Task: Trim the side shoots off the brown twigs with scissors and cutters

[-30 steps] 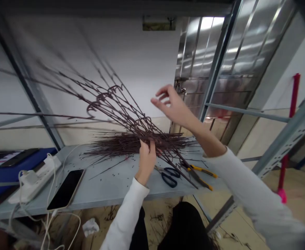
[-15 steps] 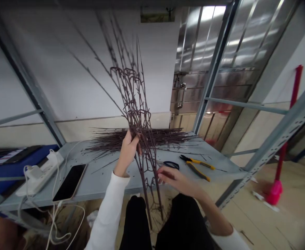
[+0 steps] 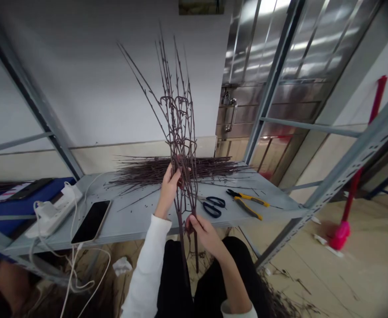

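A tall, dark-brown frame of branched twigs [image 3: 183, 119] stands nearly upright before me, its two thicker stems reaching down between my knees. My left hand [image 3: 171, 182] is closed round its middle, just in front of the shelf. Lower down, my right hand [image 3: 204, 232] has its thumb and fingers closed on the right stem. Behind the frame, a heap of thin dark twigs [image 3: 141, 172] lies across the shelf. Black-handled scissors [image 3: 213, 206] rest right of the frame, and yellow-and-black pliers [image 3: 249, 203] lie further right.
A phone [image 3: 91, 221] and a white power strip [image 3: 56, 210] with cables sit on the left of the grey shelf [image 3: 127, 216]. Metal uprights [image 3: 276, 79] border it. Twig scraps [image 3: 287, 282] litter the floor; a red-handled broom [image 3: 351, 198] stands at right.
My right hand has moved left and closed on the right stem. The twig frame has turned more upright and its top sits lower in view. More of the scissors shows.
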A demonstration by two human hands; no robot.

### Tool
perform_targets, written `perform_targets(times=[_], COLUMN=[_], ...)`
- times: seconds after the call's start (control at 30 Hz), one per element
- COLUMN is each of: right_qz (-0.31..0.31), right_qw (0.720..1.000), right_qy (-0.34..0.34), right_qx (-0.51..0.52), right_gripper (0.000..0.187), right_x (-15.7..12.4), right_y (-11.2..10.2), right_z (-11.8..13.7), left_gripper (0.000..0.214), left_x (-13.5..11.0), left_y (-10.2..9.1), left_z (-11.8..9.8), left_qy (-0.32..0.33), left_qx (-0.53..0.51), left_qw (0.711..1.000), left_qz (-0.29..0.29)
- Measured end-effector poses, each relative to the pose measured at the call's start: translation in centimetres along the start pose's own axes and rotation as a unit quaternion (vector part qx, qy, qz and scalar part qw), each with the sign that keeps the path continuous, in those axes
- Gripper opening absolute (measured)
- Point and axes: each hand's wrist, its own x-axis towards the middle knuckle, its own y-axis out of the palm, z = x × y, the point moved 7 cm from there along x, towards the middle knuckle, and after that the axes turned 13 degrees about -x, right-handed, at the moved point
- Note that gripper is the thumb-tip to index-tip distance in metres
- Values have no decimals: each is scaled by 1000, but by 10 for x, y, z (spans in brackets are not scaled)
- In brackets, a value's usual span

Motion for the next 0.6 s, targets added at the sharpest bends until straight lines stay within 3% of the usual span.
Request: perform_targets(times=[0.13, 0.23, 0.33, 0.4, 0.6], right_qz=[-99, -145, -174, -193, -232], right_qw=[994, 988, 984, 980, 971], right_qy=[23, 33, 41, 44, 37], right_qx=[29, 34, 24, 12, -45], right_gripper=[47, 47, 45, 43, 38], right_x=[7, 6, 5, 5, 3], right_y=[8, 19, 26, 27, 25], right_z=[2, 3, 1, -3, -11], left_gripper=[51, 42, 37, 34, 29], left_x=[-20, -63, -112, -134, -142], left_y=[-28, -49, -63, -69, -68], left_z=[11, 24, 44, 50, 57], left_qy=[-14, -43, -115, -126, -128], left_qx=[-40, -17, 35, 70, 125], left_qw=[995, 990, 984, 979, 973], left_qz=[-95, -134, -134, -142, -144])
